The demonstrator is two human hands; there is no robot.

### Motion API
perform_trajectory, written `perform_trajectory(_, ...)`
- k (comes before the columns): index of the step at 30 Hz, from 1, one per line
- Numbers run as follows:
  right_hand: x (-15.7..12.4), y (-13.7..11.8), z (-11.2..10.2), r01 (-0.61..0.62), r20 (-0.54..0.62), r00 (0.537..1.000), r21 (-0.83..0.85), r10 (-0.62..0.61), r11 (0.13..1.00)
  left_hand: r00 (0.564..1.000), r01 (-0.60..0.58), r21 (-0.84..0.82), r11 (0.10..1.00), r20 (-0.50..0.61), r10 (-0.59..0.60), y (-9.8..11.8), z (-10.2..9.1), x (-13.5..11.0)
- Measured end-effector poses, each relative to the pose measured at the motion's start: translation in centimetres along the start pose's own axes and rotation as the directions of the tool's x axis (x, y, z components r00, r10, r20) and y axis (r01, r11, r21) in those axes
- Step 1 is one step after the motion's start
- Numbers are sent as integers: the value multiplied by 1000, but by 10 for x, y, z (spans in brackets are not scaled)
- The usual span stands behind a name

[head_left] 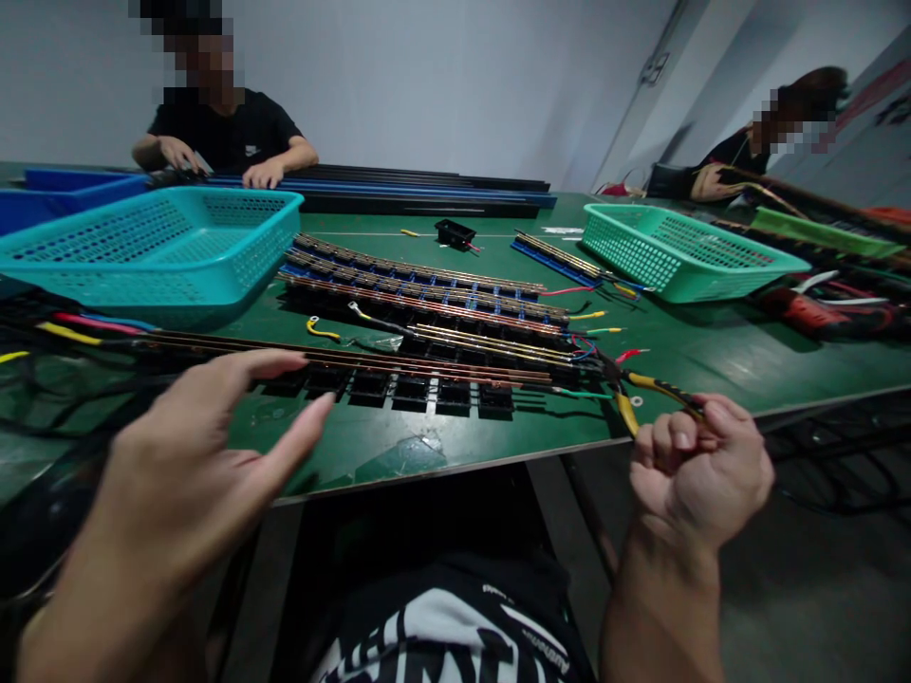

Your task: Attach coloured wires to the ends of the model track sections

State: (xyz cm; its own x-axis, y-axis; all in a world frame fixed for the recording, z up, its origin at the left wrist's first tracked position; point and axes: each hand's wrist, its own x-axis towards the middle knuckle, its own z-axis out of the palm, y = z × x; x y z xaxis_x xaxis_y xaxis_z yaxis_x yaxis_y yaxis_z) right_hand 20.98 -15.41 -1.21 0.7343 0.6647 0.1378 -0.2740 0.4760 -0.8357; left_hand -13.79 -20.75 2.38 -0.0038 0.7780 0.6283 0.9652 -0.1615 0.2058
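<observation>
My left hand point(203, 432) is held open, thumb and fingers apart, at the near left end of a long strip of copper rods on black blocks point(454, 396). Whether its fingertips touch the rods I cannot tell. In my right hand point(701, 470), closed at the table's front edge, are pliers point(659, 384) with yellow and black handles. The jaws point left, by the strip's right end, where a green wire point(587, 394) and a red wire end point(632, 356) show. A yellow wire piece with a ring terminal point(324, 329) lies behind the strip.
More rod strips point(427, 285) lie mid-table. A turquoise basket point(263, 270) stands left, a green basket point(673, 275) right, with a small black box point(455, 232) between. One person point(228, 142) sits opposite; another person point(740, 156) is at far right. The green table's point(399, 465) front edge runs close by.
</observation>
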Motion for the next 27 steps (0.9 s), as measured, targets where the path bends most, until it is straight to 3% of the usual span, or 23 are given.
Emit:
perform_trajectory(2, 1, 0, -1, -4, 6, 1000, 4, 4, 1000, 974, -219, -80, 973, 45, 223, 37, 11, 23)
perform_trajectory(4, 2, 1, -2, -3, 16, 1000, 5, 3, 1000, 905, -369, -166, 914, 159, 395, 73, 23, 39)
perform_trajectory(8, 1, 1, -1, 5, 24, 1000, 5, -6, 1000, 763, -505, -154, 849, 380, 523, 119, 53, 57)
perform_trajectory(10, -1, 2, 0, 27, 44, 999, 4, -27, 1000, 735, -534, -128, 836, 418, 534, 129, 70, 62)
perform_trajectory(13, -4, 6, 0, 88, 77, 993, -14, -87, 996, 735, -552, -103, 827, 408, 541, 135, 94, 63)
perform_trajectory(16, -9, 12, 0, 206, 86, 976, -96, -198, 974, 766, -507, -46, 860, 432, 475, 134, 113, 61)
perform_trajectory(21, -29, 8, 2, 453, 77, 890, -250, -449, 856, 781, -464, -30, 886, 458, 424, 124, 132, 57)
perform_trajectory(24, -46, -11, -1, 468, 33, 875, -319, -484, 824, 787, -471, -43, 881, 432, 441, 120, 134, 57)
perform_trajectory(27, -57, -34, -17, 390, -33, 901, -369, -432, 843, 793, -462, -70, 884, 415, 447, 122, 129, 56)
